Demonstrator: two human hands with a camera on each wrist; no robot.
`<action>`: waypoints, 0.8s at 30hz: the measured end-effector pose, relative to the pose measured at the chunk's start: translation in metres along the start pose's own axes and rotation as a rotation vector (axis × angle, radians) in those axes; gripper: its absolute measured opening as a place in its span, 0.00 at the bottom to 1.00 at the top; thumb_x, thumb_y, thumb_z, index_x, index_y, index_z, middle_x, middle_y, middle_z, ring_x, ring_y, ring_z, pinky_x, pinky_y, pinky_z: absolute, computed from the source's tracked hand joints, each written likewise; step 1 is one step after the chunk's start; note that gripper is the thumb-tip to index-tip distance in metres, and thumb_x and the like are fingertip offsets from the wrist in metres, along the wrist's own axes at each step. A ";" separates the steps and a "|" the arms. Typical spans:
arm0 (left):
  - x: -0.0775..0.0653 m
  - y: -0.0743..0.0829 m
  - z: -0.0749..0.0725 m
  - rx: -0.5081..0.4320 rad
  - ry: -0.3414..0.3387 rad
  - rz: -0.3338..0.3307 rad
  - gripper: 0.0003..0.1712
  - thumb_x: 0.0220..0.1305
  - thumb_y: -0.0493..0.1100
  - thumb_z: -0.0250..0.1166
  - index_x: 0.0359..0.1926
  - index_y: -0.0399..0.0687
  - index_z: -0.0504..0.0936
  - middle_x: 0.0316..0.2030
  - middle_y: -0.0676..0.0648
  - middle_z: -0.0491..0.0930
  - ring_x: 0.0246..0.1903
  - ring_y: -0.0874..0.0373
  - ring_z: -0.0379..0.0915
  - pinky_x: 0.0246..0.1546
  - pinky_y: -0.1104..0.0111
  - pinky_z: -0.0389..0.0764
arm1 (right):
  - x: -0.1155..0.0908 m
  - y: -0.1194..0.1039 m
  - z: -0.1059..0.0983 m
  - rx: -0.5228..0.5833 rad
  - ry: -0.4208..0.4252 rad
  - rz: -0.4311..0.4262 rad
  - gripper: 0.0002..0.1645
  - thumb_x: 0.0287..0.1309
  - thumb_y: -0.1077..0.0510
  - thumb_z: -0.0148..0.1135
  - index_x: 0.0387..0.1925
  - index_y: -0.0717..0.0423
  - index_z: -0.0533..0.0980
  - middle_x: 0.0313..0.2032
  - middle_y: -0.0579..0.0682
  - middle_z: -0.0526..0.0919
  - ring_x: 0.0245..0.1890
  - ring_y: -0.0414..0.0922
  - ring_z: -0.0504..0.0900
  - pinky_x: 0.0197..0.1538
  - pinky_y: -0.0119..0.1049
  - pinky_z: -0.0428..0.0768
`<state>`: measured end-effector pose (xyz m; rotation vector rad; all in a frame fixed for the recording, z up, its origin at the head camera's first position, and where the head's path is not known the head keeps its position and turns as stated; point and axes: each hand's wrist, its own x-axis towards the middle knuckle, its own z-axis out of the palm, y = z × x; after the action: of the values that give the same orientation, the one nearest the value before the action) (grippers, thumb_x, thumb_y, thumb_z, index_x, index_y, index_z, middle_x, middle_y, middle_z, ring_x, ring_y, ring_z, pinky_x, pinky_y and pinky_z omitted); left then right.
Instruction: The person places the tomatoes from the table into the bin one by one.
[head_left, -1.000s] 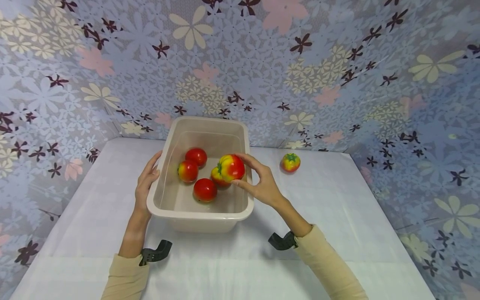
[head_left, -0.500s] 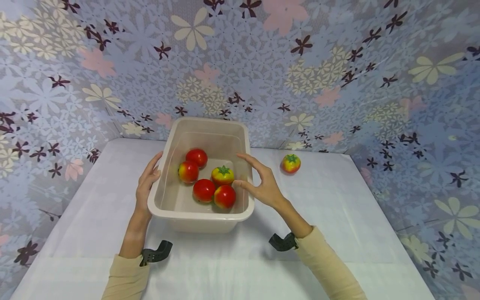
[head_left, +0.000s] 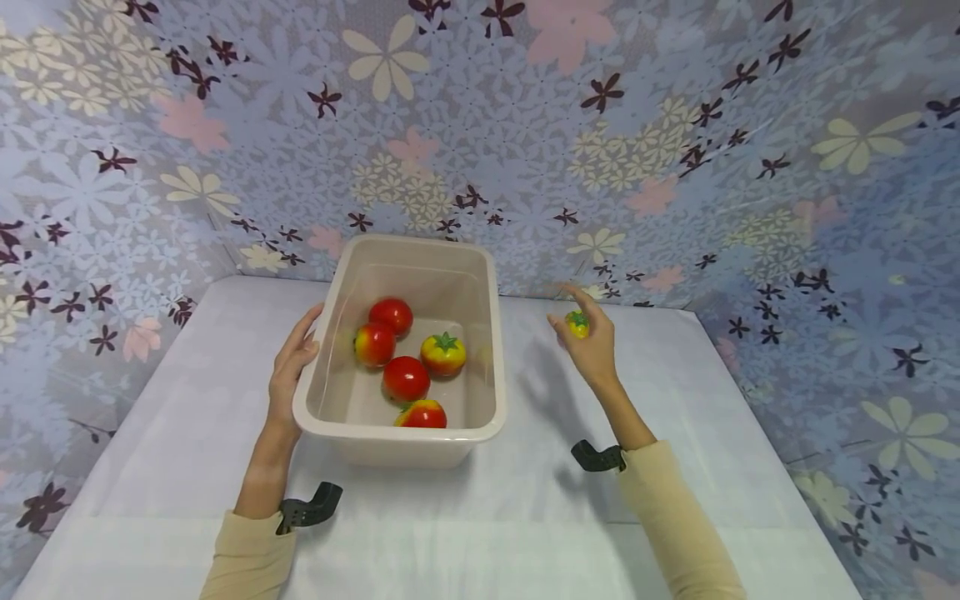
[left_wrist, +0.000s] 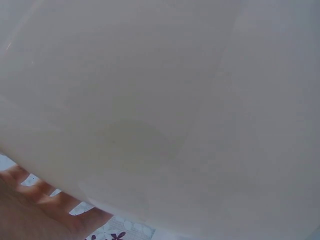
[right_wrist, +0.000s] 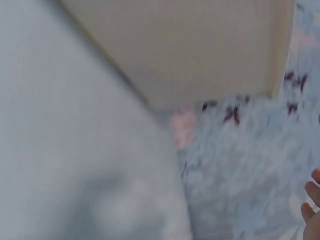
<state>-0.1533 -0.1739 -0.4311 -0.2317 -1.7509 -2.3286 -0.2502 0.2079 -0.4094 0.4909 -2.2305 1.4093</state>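
Note:
A beige plastic tub (head_left: pixel 491 392) stands left of centre on the table, with several red-and-yellow tomatoes (head_left: pixel 407 379) inside. One tomato (head_left: pixel 422 414) lies close to the near wall, partly hidden by the rim. My left hand (head_left: pixel 288 375) rests against the tub's left side with its fingers extended; the left wrist view shows the fingers (left_wrist: pixel 65 200) along the tub's wall (left_wrist: pixel 165 100). Right of the tub, my right hand (head_left: pixel 596 346) is over another tomato (head_left: pixel 577 323) with a green leafy top. Its thumb and fingers are spread apart, and the hand partly covers that tomato.
A white cloth covers the table (head_left: pixel 525 517). Floral fabric (head_left: pixel 525 125) rises behind it and at both sides. In the right wrist view the tub's outer wall (right_wrist: pixel 190 50) stands beside the white cloth.
The right hand let go of a tomato inside the tub, and that tomato rolled to the near wall. The hand then moved right to the tomato on the table. The left hand stays put.

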 end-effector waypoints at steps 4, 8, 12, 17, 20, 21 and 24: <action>0.000 0.000 0.000 0.004 -0.002 0.001 0.31 0.73 0.39 0.35 0.75 0.46 0.55 0.70 0.46 0.63 0.64 0.53 0.62 0.60 0.72 0.71 | 0.003 0.045 -0.010 -0.018 0.077 0.086 0.32 0.55 0.65 0.68 0.62 0.60 0.72 0.66 0.58 0.71 0.72 0.54 0.61 0.74 0.51 0.54; -0.001 -0.001 -0.001 0.008 -0.008 0.000 0.31 0.73 0.39 0.35 0.75 0.47 0.55 0.70 0.46 0.62 0.64 0.52 0.62 0.61 0.72 0.71 | 0.002 0.069 -0.017 -0.089 0.110 0.182 0.35 0.54 0.61 0.71 0.64 0.56 0.71 0.68 0.56 0.69 0.73 0.54 0.59 0.75 0.53 0.52; -0.001 -0.001 0.000 0.017 -0.005 -0.003 0.31 0.73 0.39 0.34 0.75 0.47 0.55 0.71 0.45 0.61 0.65 0.51 0.61 0.61 0.72 0.70 | -0.001 0.086 -0.021 -0.148 0.107 0.250 0.39 0.53 0.63 0.70 0.67 0.56 0.68 0.69 0.57 0.67 0.73 0.56 0.58 0.74 0.53 0.52; -0.001 -0.001 0.000 0.019 -0.007 -0.007 0.31 0.72 0.39 0.34 0.75 0.48 0.55 0.72 0.44 0.59 0.66 0.50 0.59 0.62 0.72 0.69 | -0.003 0.098 -0.021 -0.167 0.086 0.298 0.41 0.52 0.66 0.68 0.68 0.58 0.66 0.70 0.57 0.65 0.73 0.56 0.57 0.75 0.51 0.53; -0.001 -0.001 0.000 0.013 -0.015 -0.006 0.31 0.72 0.38 0.34 0.75 0.47 0.54 0.72 0.45 0.60 0.66 0.51 0.59 0.62 0.73 0.69 | -0.004 0.101 -0.021 -0.169 0.083 0.310 0.41 0.52 0.66 0.69 0.69 0.58 0.65 0.71 0.56 0.64 0.73 0.56 0.57 0.74 0.52 0.53; -0.001 -0.001 0.000 0.014 -0.017 -0.004 0.31 0.72 0.38 0.34 0.75 0.47 0.54 0.71 0.45 0.60 0.66 0.51 0.60 0.62 0.72 0.69 | -0.004 0.102 -0.021 -0.170 0.083 0.310 0.42 0.52 0.66 0.69 0.69 0.57 0.65 0.71 0.56 0.64 0.73 0.56 0.58 0.74 0.52 0.54; 0.000 -0.001 0.000 0.021 -0.015 0.000 0.31 0.73 0.39 0.34 0.75 0.48 0.55 0.71 0.45 0.61 0.66 0.50 0.60 0.62 0.73 0.69 | -0.004 0.104 -0.020 -0.173 0.084 0.308 0.42 0.52 0.66 0.69 0.69 0.55 0.65 0.71 0.56 0.64 0.73 0.56 0.58 0.74 0.51 0.54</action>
<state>-0.1531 -0.1735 -0.4322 -0.2460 -1.7814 -2.3133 -0.2966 0.2694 -0.4816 0.0291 -2.4057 1.3331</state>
